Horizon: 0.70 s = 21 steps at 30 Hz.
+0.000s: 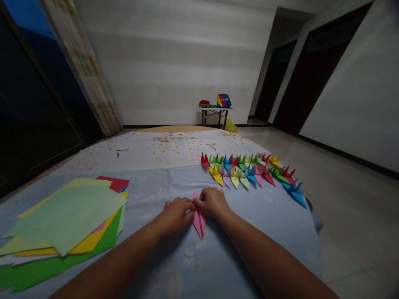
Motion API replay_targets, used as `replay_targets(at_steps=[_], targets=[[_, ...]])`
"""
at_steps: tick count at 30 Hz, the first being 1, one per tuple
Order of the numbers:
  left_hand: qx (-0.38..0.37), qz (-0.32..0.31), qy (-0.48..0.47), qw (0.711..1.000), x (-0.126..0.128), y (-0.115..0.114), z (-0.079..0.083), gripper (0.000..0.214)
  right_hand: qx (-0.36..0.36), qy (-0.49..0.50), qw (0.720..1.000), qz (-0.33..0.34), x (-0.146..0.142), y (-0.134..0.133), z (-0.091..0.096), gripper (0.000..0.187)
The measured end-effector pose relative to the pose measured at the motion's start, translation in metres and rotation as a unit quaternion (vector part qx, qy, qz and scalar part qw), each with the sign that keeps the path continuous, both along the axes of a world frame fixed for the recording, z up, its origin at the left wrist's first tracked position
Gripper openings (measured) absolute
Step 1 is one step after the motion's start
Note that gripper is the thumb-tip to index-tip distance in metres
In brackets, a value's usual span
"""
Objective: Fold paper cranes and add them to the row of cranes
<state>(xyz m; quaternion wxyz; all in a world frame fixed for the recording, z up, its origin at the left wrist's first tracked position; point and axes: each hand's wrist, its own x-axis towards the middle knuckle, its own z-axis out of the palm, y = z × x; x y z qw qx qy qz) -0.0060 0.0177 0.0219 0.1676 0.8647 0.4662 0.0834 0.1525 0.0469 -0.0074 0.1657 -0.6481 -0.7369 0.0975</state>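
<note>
A pink sheet of origami paper [200,224], folded into a long narrow diamond, lies on the blue tablecloth in front of me. Its lower tip points toward me, and its upper tip shows just beyond my fingers. My left hand [178,212] grips the paper's left edge with thumb and fingertips. From the other side, my right hand [213,202] is closed with its fingertips on the upper part of the same paper. The fingers of both hands meet there and hide the middle of the fold.
Rows of colourful folded paper cranes [235,176] stand at the right of the table. A messy stack of coloured paper sheets [77,211] lies at the left. Farther off, a small side table [217,109] against the wall carries a multicoloured box [223,100].
</note>
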Motion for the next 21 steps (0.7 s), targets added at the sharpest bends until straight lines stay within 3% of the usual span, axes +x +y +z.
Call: replay_targets(at_steps=[5, 9, 21], targets=[[0.069, 0.064, -0.059, 0.994, 0.003, 0.001, -0.023, 0.018, 0.001, -0.004, 1.000, -0.005, 0.000, 0.001, -0.002, 0.029], [0.111, 0.057, -0.081, 0.989, 0.003, -0.003, -0.036, 0.017, 0.004, 0.004, 1.000, 0.001, 0.000, 0.002, -0.004, 0.025], [0.121, 0.026, -0.056, 0.991, 0.002, -0.002, -0.036, 0.029, 0.016, 0.067, 0.998, 0.011, 0.001, 0.000, -0.003, 0.020]])
